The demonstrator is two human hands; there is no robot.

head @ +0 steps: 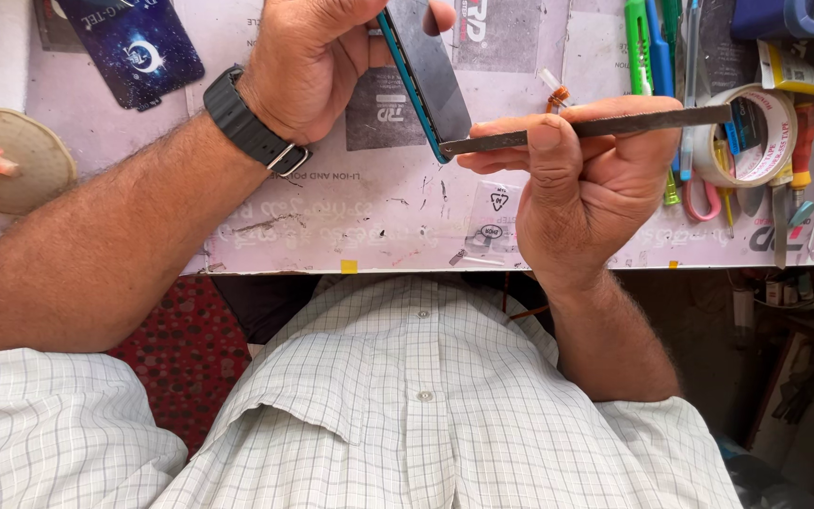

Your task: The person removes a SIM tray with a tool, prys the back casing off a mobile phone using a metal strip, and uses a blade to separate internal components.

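My left hand (pixel 317 61) grips a dark phone with a teal edge (pixel 426 75), held tilted above the worktable (pixel 284 217). A black watch is on that wrist. My right hand (pixel 591 179) holds long metal tweezers (pixel 595 127) flat between thumb and fingers. The tweezers' tip touches the phone's lower corner at its edge. Both hands hover over the middle of the table.
A roll of tape (pixel 756 137), screwdrivers and green and blue cutters (pixel 652 47) lie at the right. A dark blue phone back cover (pixel 134 42) and a round beige pad (pixel 7 160) sit at the left. The table's front edge is near my checked shirt.
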